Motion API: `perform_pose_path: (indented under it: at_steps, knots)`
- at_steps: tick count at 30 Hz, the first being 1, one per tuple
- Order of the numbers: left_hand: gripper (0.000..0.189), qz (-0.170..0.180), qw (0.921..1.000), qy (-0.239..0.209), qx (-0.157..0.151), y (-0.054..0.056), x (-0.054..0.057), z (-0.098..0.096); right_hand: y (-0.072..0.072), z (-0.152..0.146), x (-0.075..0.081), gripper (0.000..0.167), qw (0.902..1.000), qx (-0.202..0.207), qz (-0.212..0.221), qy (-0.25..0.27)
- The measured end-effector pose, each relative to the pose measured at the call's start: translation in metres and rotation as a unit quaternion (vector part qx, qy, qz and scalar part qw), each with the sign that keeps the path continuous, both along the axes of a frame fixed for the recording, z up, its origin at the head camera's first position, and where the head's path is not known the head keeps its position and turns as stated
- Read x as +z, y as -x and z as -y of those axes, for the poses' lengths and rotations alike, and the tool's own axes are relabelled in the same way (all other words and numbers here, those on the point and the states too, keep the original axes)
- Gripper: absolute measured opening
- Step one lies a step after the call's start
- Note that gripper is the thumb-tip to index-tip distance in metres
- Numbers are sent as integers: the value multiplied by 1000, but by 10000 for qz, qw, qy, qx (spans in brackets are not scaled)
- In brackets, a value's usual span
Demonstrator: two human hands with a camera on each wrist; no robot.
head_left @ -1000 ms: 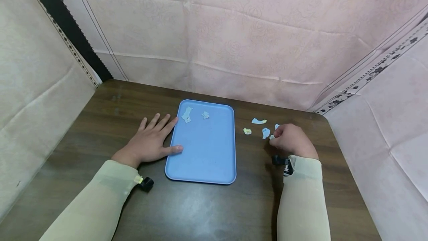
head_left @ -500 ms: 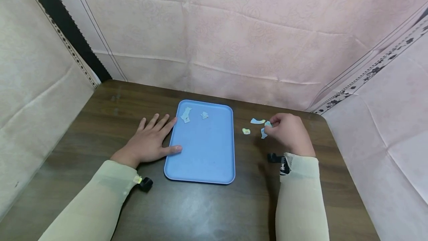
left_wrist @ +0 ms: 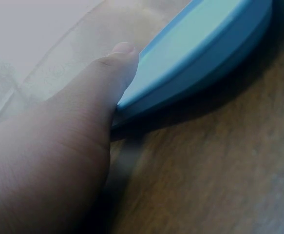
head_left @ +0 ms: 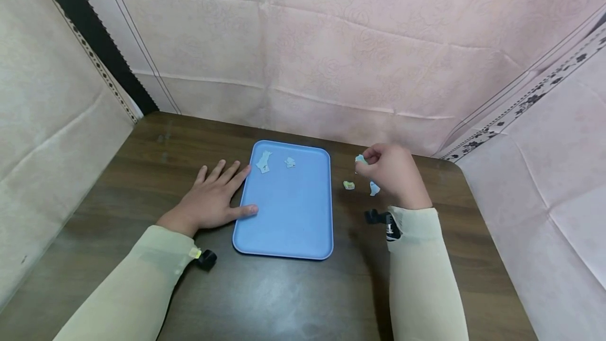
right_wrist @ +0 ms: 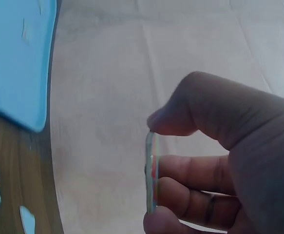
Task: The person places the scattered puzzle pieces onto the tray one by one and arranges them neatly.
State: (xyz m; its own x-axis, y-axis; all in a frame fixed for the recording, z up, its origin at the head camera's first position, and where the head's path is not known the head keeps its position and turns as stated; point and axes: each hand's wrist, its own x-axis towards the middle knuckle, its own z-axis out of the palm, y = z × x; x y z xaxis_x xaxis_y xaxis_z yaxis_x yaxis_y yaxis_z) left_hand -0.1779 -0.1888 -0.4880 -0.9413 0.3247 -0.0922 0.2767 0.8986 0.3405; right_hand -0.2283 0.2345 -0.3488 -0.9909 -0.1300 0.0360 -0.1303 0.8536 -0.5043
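Starting on the left: my left hand point(head_left: 210, 207) hasn't budged, palm down with the fingers spread, thumb over the side rim of the blue tray point(head_left: 289, 225) and index fingertip right at that edge. Not gripping anything, looks more like a steadying touch to me. The tray hasn't moved either, and it's got the same two scraps near its far end: the longer piece point(head_left: 263, 162) with a dark mark on it, then the little jagged piece point(head_left: 290, 162).

Just off the tray's right side, the yellowish piece point(head_left: 349, 185) is lying on the table point(head_left: 236, 299), untouched. Right of that comes the pinched piece point(head_left: 361, 159), between my thumb and fingers. The wrist view catches it nearly edge-on with what looks like a doubled edge, so it could be more than one; can't swear to it. The plain blue piece point(head_left: 374, 189) sits on the wood just below my right hand point(head_left: 390, 175).

Big change: that hand has slid left and farther out, and the long strip that was lying there no longer shows. Either it's in my pinch or behind it. I'd call this gathering partway done, with two scraps visibly loose.
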Motion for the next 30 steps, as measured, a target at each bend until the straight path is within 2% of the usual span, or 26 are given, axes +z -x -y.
perform_pose_path:
  at_steps: [10,15,21,26,27,30]
  knots:
    - [113,57,10000,16,3,1,2,0,16,35,4,24,9999,105,7,-72]
    - [113,27,10000,21,-7,1,1,-1,26,50,-3,20,9989,176,36,-422]
    - [114,12,10000,1,-4,0,1,0,41,69,-7,35,9968,251,284,-704]
    - [114,10,10000,-34,0,0,2,0,64,76,-25,32,9949,420,408,-816]
    - [114,8,10000,-39,1,0,2,0,81,71,-43,35,9952,548,374,-715]
    - [113,9,10000,-39,8,0,3,0,91,77,-52,38,9933,586,496,-866]
